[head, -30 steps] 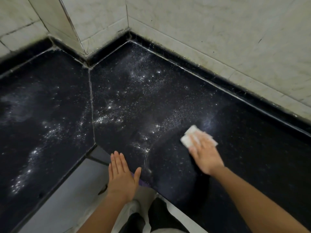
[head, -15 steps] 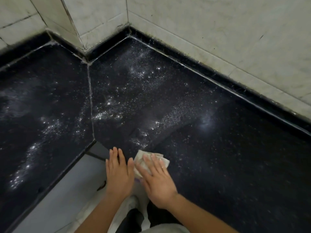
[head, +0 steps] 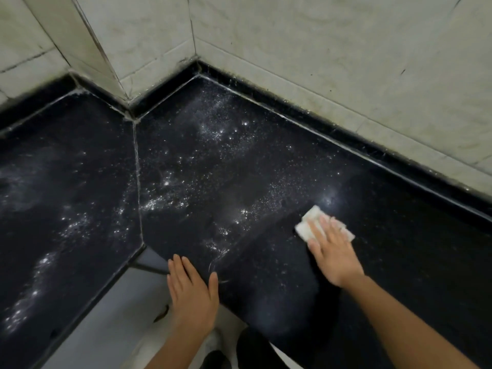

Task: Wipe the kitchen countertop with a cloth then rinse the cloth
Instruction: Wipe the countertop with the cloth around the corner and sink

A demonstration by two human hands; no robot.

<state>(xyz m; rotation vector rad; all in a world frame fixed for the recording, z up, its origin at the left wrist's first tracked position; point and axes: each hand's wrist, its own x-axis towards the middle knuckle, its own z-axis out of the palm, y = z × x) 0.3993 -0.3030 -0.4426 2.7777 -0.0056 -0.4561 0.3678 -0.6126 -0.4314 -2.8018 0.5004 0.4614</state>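
Where the pale tiled wall [head: 319, 62] folds into an angled corner, a black countertop [head: 399, 275] spreads across nearly the whole view. Its two slabs meet at a thin pale seam [head: 137, 182], and a raised black strip runs along the foot of the wall. Grey floor [head: 106, 320] shows below the counter's front edge at the lower left.

Both forearms reach in from the bottom. The left hand [head: 191, 291] lies flat on the counter's near edge, palm down, with its fingers straight and close together and the thumb spread to the side; it holds nothing. The right hand [head: 332, 249] is stretched further out over the right slab, also palm down, and its fingers [head: 318, 230] are straight and press on a white folded cloth [head: 306, 225].

The cloth lies flat on the counter near the raised strip, well apart from the left hand. Most of it sits under the right fingers. Its far left corner and left edge stick out past the fingertips, and a small piece shows beyond the outer fingers on the right. The thumb rests on the bare counter just beside the cloth's near edge.

White specks [head: 165, 203] are scattered over the left slab and the middle of the counter, while the stretch around the right forearm looks darker, with few of them.
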